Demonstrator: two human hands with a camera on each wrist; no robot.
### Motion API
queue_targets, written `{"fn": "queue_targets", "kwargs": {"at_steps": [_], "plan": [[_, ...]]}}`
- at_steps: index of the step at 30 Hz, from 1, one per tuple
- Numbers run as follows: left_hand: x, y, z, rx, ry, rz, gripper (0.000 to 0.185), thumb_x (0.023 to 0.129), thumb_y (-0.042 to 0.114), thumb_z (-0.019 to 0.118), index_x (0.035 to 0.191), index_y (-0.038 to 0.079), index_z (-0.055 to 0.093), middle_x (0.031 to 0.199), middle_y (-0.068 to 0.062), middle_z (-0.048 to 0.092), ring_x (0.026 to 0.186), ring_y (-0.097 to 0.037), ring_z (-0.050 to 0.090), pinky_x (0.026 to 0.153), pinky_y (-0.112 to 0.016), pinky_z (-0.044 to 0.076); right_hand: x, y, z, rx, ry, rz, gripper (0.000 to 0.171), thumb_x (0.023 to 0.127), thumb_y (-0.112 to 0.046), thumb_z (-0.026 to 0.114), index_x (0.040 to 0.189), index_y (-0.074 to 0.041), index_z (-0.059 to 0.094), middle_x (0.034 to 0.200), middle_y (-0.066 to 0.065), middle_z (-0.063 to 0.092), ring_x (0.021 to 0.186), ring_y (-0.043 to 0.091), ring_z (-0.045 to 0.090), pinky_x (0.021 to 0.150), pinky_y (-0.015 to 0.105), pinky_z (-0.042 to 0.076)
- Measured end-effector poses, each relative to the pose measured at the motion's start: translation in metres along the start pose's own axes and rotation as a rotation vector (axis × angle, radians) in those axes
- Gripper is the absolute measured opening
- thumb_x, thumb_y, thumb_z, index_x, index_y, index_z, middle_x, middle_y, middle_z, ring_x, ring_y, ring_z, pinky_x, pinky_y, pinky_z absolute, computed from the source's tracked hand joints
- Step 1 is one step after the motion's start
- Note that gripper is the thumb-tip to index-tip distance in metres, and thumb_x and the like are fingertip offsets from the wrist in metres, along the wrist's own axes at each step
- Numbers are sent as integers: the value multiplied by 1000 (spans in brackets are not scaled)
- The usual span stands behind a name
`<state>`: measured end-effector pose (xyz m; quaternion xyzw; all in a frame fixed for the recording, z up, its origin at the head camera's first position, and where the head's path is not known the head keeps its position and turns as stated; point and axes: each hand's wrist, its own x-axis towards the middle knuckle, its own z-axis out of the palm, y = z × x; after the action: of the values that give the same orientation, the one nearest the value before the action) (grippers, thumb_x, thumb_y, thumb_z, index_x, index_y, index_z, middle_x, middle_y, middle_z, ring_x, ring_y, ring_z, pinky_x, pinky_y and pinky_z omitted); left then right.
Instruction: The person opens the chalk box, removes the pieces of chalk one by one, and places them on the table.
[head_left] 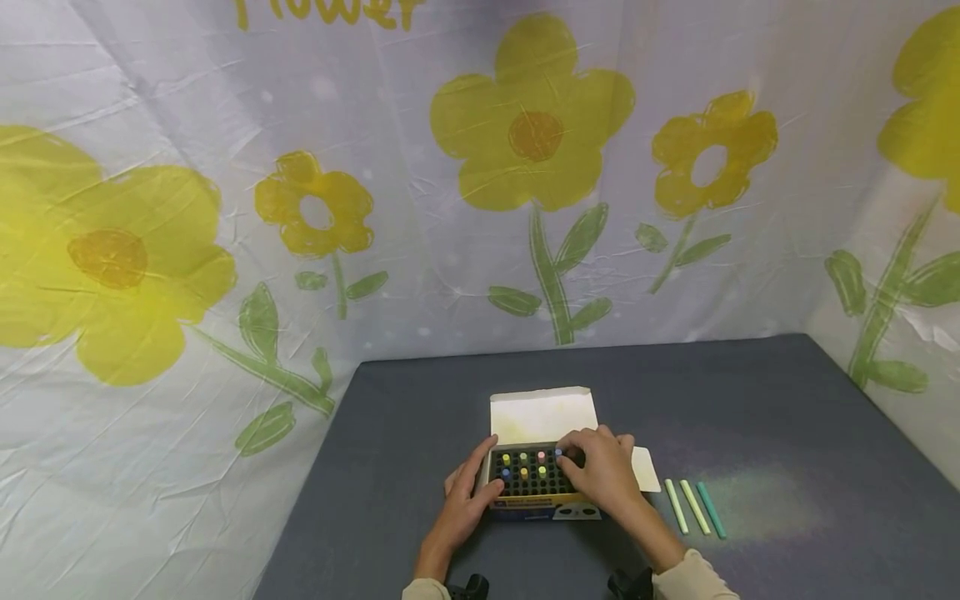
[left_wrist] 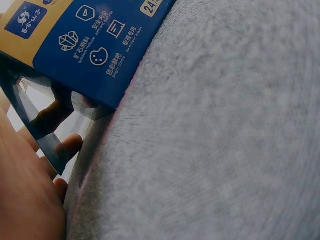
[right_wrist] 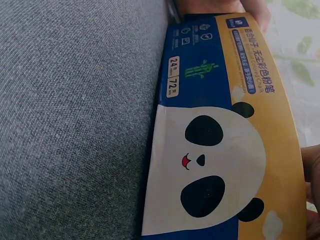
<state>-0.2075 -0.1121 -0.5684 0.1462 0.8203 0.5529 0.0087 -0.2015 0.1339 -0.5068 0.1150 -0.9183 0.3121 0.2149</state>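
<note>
A chalk box (head_left: pixel 528 505) with a panda face on its front stands with its lid (head_left: pixel 542 417) folded back. Its black holed insert holds several coloured chalks upright. My left hand (head_left: pixel 467 500) grips the box's left end, thumb at the front top edge; in the left wrist view its fingers lie round a side flap (left_wrist: pixel 37 115). Over the right part of the insert, my right hand (head_left: pixel 606 471) pinches a blue chalk (head_left: pixel 558 452) between thumb and forefinger. The blue and yellow box front (right_wrist: pixel 210 150) fills much of the right wrist view.
Two pale yellow-green chalks (head_left: pixel 677 507) and a green chalk (head_left: pixel 711 510) lie side by side right of the box. A white side flap (head_left: pixel 645 471) sticks out at the box's right. Dark cloth (head_left: pixel 360 500) covers the table, and a flower-print curtain (head_left: pixel 420 275) hangs behind.
</note>
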Motion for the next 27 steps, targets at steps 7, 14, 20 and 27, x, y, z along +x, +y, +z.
{"fn": "queue_targets", "kwargs": {"at_steps": [7,14,20,27], "plan": [[0,-1,1,19,19,-17,59,100,31,61,154,41,40,162,-7,40,150,-45,16,107,-77,19,-1,3,-2,118,-16,1,16,82,-11,84,93,-19,77,74,-11,68,74,10,43,78,41,16],[1,-2,1,12,18,-24,60,100,33,61,155,42,40,162,-7,39,151,-45,15,108,-78,19,-1,5,-5,218,-22,-19,19,84,-7,81,98,-18,75,76,-12,68,79,13,51,81,43,16],[1,-2,1,5,14,-28,59,100,32,61,154,42,40,162,-7,38,150,-44,14,107,-78,20,0,6,-6,256,43,-111,20,85,-5,80,102,-13,72,82,-10,70,76,13,57,81,41,21],[1,-1,1,14,31,-39,59,98,34,62,153,45,41,162,-5,40,151,-43,13,109,-77,17,5,7,-7,241,193,-212,23,83,-4,80,103,-14,72,83,-4,70,68,10,52,82,39,21]]}}
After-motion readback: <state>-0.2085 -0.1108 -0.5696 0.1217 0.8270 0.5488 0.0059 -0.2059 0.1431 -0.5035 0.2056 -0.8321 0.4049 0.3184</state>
